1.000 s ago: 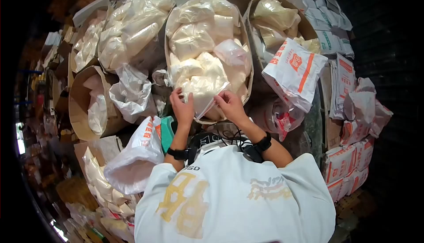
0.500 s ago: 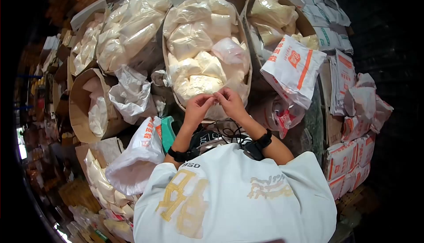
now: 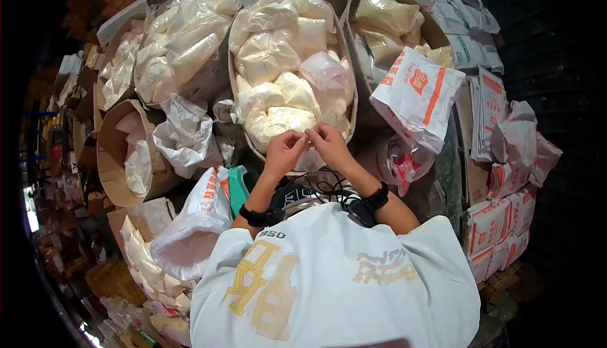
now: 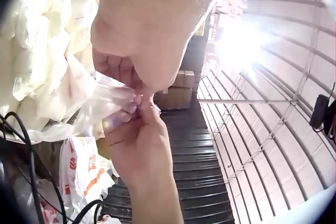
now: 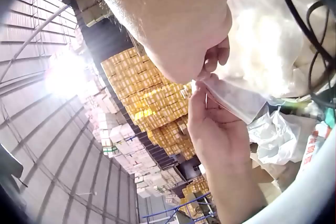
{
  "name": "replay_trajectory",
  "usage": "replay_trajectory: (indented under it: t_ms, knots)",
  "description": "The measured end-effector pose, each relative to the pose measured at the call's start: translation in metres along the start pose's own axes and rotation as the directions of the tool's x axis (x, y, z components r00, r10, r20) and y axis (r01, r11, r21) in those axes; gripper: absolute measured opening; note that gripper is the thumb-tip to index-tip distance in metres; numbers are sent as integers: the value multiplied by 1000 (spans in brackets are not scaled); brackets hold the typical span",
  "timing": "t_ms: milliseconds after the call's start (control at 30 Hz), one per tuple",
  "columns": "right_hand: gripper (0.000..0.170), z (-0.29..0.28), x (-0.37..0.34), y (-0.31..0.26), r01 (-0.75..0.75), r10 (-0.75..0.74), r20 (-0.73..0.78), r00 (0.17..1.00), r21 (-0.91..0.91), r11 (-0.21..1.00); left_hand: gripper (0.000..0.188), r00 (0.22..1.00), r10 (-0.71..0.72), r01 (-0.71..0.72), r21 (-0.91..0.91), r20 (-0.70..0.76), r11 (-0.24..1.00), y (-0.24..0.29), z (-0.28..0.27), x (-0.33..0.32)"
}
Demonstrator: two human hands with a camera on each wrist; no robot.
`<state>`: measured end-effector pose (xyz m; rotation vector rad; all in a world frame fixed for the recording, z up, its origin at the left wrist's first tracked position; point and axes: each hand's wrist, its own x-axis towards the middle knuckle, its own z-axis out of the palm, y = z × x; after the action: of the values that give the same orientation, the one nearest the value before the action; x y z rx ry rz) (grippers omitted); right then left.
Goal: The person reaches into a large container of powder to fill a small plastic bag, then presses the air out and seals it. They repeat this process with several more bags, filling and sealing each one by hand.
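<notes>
Clear plastic (image 4: 105,101) hangs pinched between both hands (image 3: 284,151) (image 3: 329,145).

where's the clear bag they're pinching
In the head view's centre, the clear bag is between left hand and right hand, at the near end of the middle box.

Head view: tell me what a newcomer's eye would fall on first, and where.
Probably the brightly lit heap of cream-coloured filled bags in the upper middle. At its near end, the left grip and right grip meet, pinching clear plastic. Right of the heap, a white bag with orange-red print also stands out.
</notes>
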<state>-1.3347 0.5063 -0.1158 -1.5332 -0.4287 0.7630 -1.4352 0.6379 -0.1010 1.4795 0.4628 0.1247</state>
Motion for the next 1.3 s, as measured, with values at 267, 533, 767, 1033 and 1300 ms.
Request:
replay_trajectory:
  t_ms: [267, 533, 767, 1033, 1300]
  knots:
    - [20, -6, 0, 4, 48, -47, 158, 986, 1, 999, 10, 939, -333, 334, -457, 87, 824, 7, -10, -5]
    - [15, 1, -8, -14, 11, 1, 85, 996, -137, 991, 14, 998, -42, 46, -83, 43, 996, -5, -11, -8]
    - [14, 1, -5, -2, -41, 16, 171, 985, 141, 989, 14, 994, -87, 97, -194, 58, 976, -4, -15, -8]
    - [20, 5, -1, 23, -10, 20, 80, 997, -125, 992, 13, 981, 70, -22, 255, -180, 967, -15, -4, -13]
    - [19, 12, -9, -4, 100, -92, 39, 995, -380, 920, 13, 954, 118, -34, 293, -275, 956, -28, 0, -13]
